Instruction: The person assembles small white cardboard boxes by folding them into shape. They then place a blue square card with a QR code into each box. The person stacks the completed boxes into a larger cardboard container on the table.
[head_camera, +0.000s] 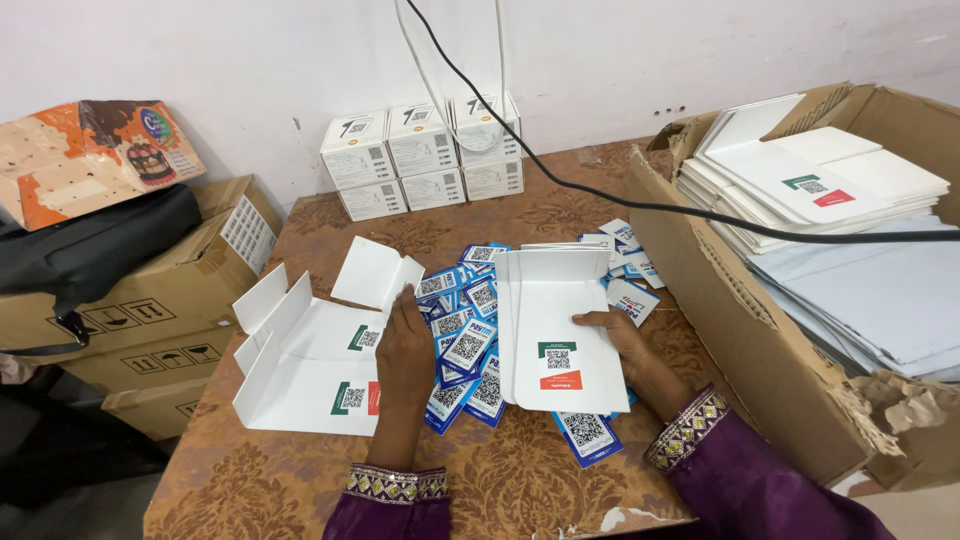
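Note:
My left hand lies flat on a white unfolded carton blank at the table's left, fingers together, pressing its right edge. My right hand holds the right edge of a stack of white flat carton blanks in the middle. Each blank carries a small square code mark with a green and red patch. Between and under the blanks lies a spread of several blue-and-white code cards.
Several small white boxes stand stacked at the table's back by the wall. A large open cardboard box full of flat white blanks sits on the right. A black cable crosses above. Brown cartons stand left of the patterned table.

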